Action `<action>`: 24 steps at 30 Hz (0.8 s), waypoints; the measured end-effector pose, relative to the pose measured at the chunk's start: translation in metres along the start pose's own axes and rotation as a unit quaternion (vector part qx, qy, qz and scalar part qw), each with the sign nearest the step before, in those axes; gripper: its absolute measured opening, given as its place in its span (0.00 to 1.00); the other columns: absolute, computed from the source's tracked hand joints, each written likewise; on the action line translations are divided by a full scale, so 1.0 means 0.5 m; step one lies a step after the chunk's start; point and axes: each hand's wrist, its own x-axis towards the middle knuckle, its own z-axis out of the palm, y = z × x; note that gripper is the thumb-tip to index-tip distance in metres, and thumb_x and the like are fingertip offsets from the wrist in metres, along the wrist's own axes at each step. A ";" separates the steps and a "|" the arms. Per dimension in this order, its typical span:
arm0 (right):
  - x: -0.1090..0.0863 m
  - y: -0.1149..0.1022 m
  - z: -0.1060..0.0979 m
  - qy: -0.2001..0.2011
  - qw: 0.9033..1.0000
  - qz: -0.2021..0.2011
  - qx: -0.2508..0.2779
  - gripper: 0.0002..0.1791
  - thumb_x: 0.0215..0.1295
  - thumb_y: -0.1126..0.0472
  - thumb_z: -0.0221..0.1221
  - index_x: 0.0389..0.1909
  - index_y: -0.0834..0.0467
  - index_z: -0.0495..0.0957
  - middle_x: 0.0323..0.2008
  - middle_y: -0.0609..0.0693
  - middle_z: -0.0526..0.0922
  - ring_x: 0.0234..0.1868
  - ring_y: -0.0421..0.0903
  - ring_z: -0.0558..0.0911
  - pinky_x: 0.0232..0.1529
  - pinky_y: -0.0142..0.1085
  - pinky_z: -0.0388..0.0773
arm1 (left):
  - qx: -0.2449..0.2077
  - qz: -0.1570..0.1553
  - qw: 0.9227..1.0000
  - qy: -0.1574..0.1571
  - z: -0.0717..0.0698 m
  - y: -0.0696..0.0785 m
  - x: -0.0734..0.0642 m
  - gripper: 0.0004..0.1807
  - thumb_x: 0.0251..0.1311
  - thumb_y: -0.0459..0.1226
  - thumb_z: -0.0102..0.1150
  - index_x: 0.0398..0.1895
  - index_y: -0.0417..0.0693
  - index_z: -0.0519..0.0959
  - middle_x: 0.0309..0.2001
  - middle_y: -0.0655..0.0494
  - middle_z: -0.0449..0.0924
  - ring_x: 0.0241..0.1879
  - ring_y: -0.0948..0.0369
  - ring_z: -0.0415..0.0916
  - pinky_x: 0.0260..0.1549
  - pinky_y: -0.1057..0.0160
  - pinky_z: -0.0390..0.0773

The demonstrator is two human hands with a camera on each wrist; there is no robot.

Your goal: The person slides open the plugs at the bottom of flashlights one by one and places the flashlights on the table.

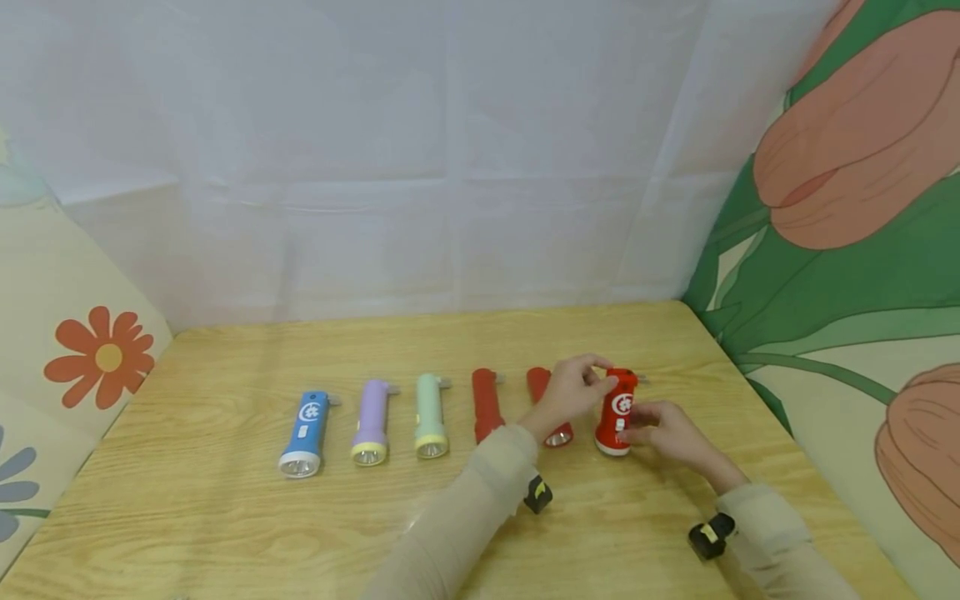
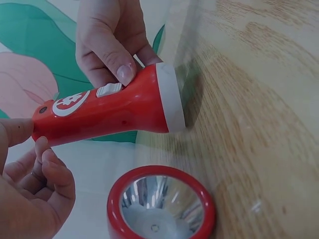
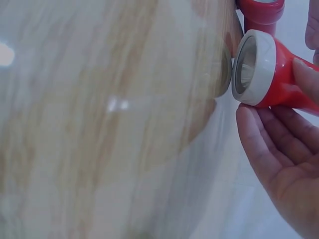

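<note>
A red flashlight [image 1: 613, 421] with a white rim and a white emblem stands tilted, its lens end down near the tabletop. At its tail end, my left hand [image 1: 567, 395] pinches it between thumb and fingers. My right hand [image 1: 672, 433] holds the head end from the right; in the left wrist view the right thumb lies beside the white switch [image 2: 109, 89]. The right wrist view shows the white rim [image 3: 264, 69] close to the table, with right fingers along the head. Just left of it lies an all-red flashlight [image 1: 537, 382], partly behind my left hand.
Leftward in a row lie another red flashlight [image 1: 486, 400], a green one [image 1: 429, 408], a purple one [image 1: 372, 415] and a blue one [image 1: 313, 425], lenses toward me. The wooden table [image 1: 225, 533] meets a white cloth [image 1: 375, 208] behind and a floral panel [image 1: 840, 350] at right.
</note>
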 end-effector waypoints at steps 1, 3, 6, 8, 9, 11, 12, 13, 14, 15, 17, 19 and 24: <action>0.000 0.001 0.000 -0.001 1.000 0.000 0.000 0.17 0.53 0.64 0.63 0.41 0.71 0.77 0.36 0.57 0.82 0.39 0.50 0.78 0.40 0.38 0.75 | 0.004 -0.002 1.000 0.000 0.000 0.001 -0.001 0.12 0.57 0.35 0.59 0.44 0.43 0.78 0.18 0.60 0.72 0.17 0.69 0.66 0.15 0.74 0.68; -0.001 0.002 -0.002 -0.006 1.000 0.001 0.001 0.17 0.53 0.64 0.63 0.41 0.71 0.77 0.36 0.57 0.82 0.39 0.50 0.78 0.40 0.39 0.75 | 0.009 -0.006 1.000 0.000 0.000 0.002 -0.001 0.12 0.57 0.36 0.59 0.44 0.43 0.78 0.18 0.60 0.72 0.17 0.69 0.67 0.15 0.73 0.68; -0.002 0.004 -0.004 -0.011 1.000 0.004 0.001 0.17 0.53 0.64 0.63 0.42 0.71 0.77 0.37 0.57 0.82 0.40 0.51 0.78 0.41 0.40 0.74 | 0.019 -0.009 1.000 0.002 0.000 0.004 -0.001 0.12 0.57 0.37 0.59 0.44 0.44 0.78 0.18 0.61 0.72 0.17 0.69 0.66 0.14 0.73 0.68; -0.003 0.006 -0.006 -0.015 1.000 0.003 0.003 0.17 0.53 0.64 0.62 0.42 0.71 0.77 0.37 0.57 0.81 0.40 0.52 0.78 0.41 0.40 0.74 | 0.027 -0.003 1.000 0.007 0.001 0.005 -0.001 0.11 0.57 0.37 0.59 0.43 0.43 0.78 0.18 0.61 0.72 0.16 0.69 0.66 0.14 0.73 0.67; -0.004 0.007 -0.006 -0.016 1.000 0.002 0.004 0.17 0.53 0.64 0.62 0.41 0.71 0.77 0.37 0.57 0.82 0.40 0.51 0.79 0.41 0.39 0.74 | 0.033 0.003 0.999 0.011 0.002 0.004 -0.001 0.11 0.57 0.36 0.59 0.43 0.43 0.79 0.18 0.61 0.72 0.17 0.69 0.66 0.14 0.74 0.67; -0.004 0.008 -0.007 -0.019 1.000 -0.004 0.007 0.17 0.53 0.64 0.62 0.41 0.71 0.77 0.36 0.57 0.82 0.39 0.50 0.79 0.40 0.37 0.75 | 0.050 0.016 0.998 0.023 0.003 0.002 0.000 0.11 0.56 0.36 0.60 0.41 0.43 0.79 0.21 0.60 0.74 0.19 0.69 0.67 0.16 0.75 0.68; -0.004 0.008 -0.007 -0.020 1.000 -0.007 0.010 0.16 0.54 0.64 0.62 0.40 0.71 0.77 0.36 0.57 0.82 0.39 0.49 0.79 0.39 0.36 0.75 | 0.058 0.020 0.998 0.027 0.004 0.001 0.000 0.11 0.55 0.36 0.60 0.41 0.43 0.79 0.23 0.59 0.75 0.20 0.69 0.68 0.18 0.75 0.68; -0.005 0.007 -0.007 -0.022 1.000 -0.009 0.012 0.16 0.54 0.64 0.62 0.40 0.71 0.77 0.36 0.57 0.82 0.38 0.49 0.79 0.39 0.35 0.75 | 0.064 0.025 0.997 0.032 0.004 0.001 0.000 0.11 0.55 0.36 0.61 0.41 0.43 0.80 0.25 0.58 0.75 0.22 0.69 0.68 0.20 0.76 0.68; -0.005 0.006 -0.008 -0.023 1.000 -0.012 0.014 0.16 0.54 0.64 0.62 0.40 0.71 0.77 0.35 0.57 0.82 0.38 0.49 0.79 0.38 0.34 0.75 | 0.072 0.030 0.996 0.036 0.004 0.000 0.000 0.10 0.54 0.36 0.61 0.40 0.43 0.80 0.28 0.57 0.76 0.23 0.69 0.68 0.21 0.76 0.68; -0.005 0.006 -0.008 -0.025 0.999 -0.014 0.016 0.16 0.54 0.64 0.62 0.40 0.72 0.77 0.35 0.57 0.82 0.38 0.48 0.79 0.38 0.34 0.75 | 0.078 0.035 0.996 0.040 0.004 -0.001 0.000 0.11 0.54 0.36 0.61 0.40 0.43 0.80 0.30 0.55 0.76 0.24 0.69 0.68 0.23 0.77 0.68; -0.006 0.003 -0.008 -0.024 1.000 -0.009 0.016 0.16 0.54 0.64 0.62 0.41 0.72 0.77 0.36 0.57 0.82 0.38 0.48 0.79 0.38 0.33 0.75 | 0.084 0.043 0.994 0.047 0.004 -0.003 -0.001 0.11 0.53 0.35 0.62 0.40 0.43 0.80 0.34 0.54 0.76 0.25 0.68 0.69 0.25 0.77 0.68; -0.006 0.001 -0.008 -0.026 1.000 -0.007 0.016 0.17 0.55 0.64 0.62 0.41 0.72 0.76 0.36 0.58 0.82 0.38 0.49 0.79 0.38 0.34 0.75 | 0.078 0.050 0.994 0.052 0.003 -0.004 0.000 0.11 0.53 0.35 0.62 0.40 0.42 0.80 0.35 0.53 0.76 0.26 0.68 0.70 0.25 0.77 0.69; -0.005 -0.004 -0.008 -0.028 0.999 0.000 0.022 0.18 0.55 0.63 0.62 0.42 0.73 0.76 0.37 0.59 0.82 0.39 0.50 0.79 0.38 0.35 0.75 | 0.052 0.048 0.996 0.048 0.007 -0.010 0.005 0.10 0.53 0.33 0.62 0.40 0.43 0.80 0.37 0.53 0.78 0.30 0.67 0.75 0.26 0.77 0.71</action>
